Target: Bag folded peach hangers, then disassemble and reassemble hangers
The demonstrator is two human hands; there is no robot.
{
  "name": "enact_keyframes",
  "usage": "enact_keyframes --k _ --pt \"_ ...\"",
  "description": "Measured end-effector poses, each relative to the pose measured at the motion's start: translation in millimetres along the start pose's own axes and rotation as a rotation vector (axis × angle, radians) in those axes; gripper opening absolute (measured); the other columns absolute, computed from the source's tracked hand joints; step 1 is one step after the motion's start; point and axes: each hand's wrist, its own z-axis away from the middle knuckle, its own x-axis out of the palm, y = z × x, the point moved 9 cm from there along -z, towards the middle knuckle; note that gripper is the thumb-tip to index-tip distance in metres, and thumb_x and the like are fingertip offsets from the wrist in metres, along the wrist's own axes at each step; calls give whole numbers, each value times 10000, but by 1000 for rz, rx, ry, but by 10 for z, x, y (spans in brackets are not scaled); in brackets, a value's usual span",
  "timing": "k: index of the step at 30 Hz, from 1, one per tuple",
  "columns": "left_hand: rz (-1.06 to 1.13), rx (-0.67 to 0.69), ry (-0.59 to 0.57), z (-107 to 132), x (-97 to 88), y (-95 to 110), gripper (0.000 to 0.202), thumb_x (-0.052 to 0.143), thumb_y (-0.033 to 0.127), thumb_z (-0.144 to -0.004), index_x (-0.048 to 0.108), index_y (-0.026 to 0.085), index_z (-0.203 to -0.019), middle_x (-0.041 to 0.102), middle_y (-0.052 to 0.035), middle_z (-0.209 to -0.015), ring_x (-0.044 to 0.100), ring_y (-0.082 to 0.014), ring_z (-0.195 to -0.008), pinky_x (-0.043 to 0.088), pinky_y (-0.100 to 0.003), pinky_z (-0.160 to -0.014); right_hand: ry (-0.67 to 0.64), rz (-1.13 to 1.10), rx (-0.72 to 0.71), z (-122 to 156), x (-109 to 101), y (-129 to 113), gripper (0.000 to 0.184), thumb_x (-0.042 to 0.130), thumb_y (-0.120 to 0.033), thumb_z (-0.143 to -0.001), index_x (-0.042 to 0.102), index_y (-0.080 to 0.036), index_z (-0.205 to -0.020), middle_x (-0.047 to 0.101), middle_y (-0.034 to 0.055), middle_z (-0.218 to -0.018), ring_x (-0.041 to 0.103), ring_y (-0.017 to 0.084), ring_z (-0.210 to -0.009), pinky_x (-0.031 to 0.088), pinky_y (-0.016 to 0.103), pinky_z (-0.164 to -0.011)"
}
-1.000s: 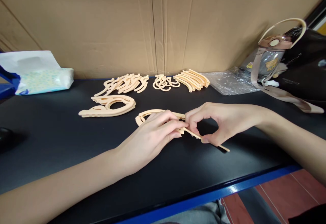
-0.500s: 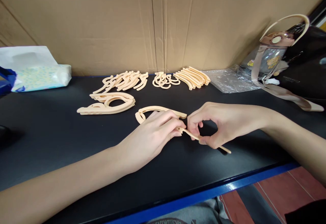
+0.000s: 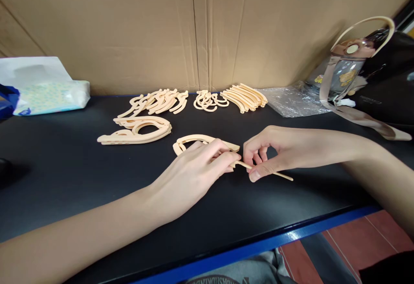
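On the black table (image 3: 80,180), my left hand (image 3: 194,172) rests with fingers pressed together on a curved peach plastic piece (image 3: 194,139) in the middle. My right hand (image 3: 271,150) pinches a thin straight peach strip (image 3: 278,175) that meets the curved piece between the two hands. The strip's free end sticks out to the right of my thumb.
Behind lie a stack of curved peach pieces (image 3: 136,131) and rows of smaller peach parts (image 3: 161,102), hooks (image 3: 208,101) and arcs (image 3: 246,96). A tissue pack (image 3: 48,96) sits far left, a clear plastic bag (image 3: 291,102), a bottle with strap (image 3: 343,73) and a dark bag (image 3: 388,98) at right. Cardboard wall behind.
My right hand has lifted and shifted slightly back, and the strip's free end has swung up toward the far side. My left hand has stayed on the curved piece.
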Motion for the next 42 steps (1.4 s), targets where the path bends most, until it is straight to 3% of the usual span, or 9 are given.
enact_keyframes --k 6,10,14,20,23,27,42 --pt "-68 14 55 7 -32 28 159 498 126 -995 552 146 -1144 618 -63 -1046 633 -220 -897 494 -324 -753 -46 53 30 12 -32 97 303 648 -494 -854 710 -197 -857 649 2 -770 582 156 -716 394 257 -613" --pt "-34 -11 -27 28 38 23 230 489 86 -988 492 189 -1193 568 -46 -1053 611 -181 -850 483 -276 -709 -46 72 39 9 -57 151 353 638 -535 -859 696 -187 -849 614 -1 -743 559 141 -662 376 249 -563" --pt "-10 26 -28 25 36 53 204 493 119 -1000 479 190 -1191 576 -44 -1035 597 -197 -920 483 -300 -801 2 60 99 15 -100 210 423 650 -604 -829 696 -186 -870 612 15 -803 558 135 -641 335 237 -486" --pt "69 29 44 9 1 22 173 360 171 -1059 474 171 -1189 569 -41 -1033 621 -129 -856 487 -219 -706 -24 74 -3 -9 -66 116 356 669 -549 -823 696 -194 -803 621 4 -728 557 156 -691 370 257 -590" --pt "91 -23 5 22 46 -34 183 362 230 -1066 465 191 -1212 564 -33 -1068 642 -119 -804 498 -219 -663 -40 39 -18 -9 -51 96 344 682 -541 -817 705 -197 -818 635 0 -743 559 157 -696 383 265 -622" --pt "195 -104 -79 43 127 -114 193 453 313 -1043 473 221 -1212 558 -9 -1083 655 -120 -815 516 -232 -710 -73 -8 -13 -9 -20 82 346 672 -528 -850 698 -184 -880 622 -3 -759 561 146 -705 399 264 -654" --pt "350 -167 -131 20 146 -139 194 452 300 -1044 548 240 -1201 655 3 -1002 675 -134 -827 493 -239 -700 -109 -45 -43 -65 52 47 336 685 -509 -852 652 -176 -839 581 -12 -788 523 132 -755 398 258 -697"
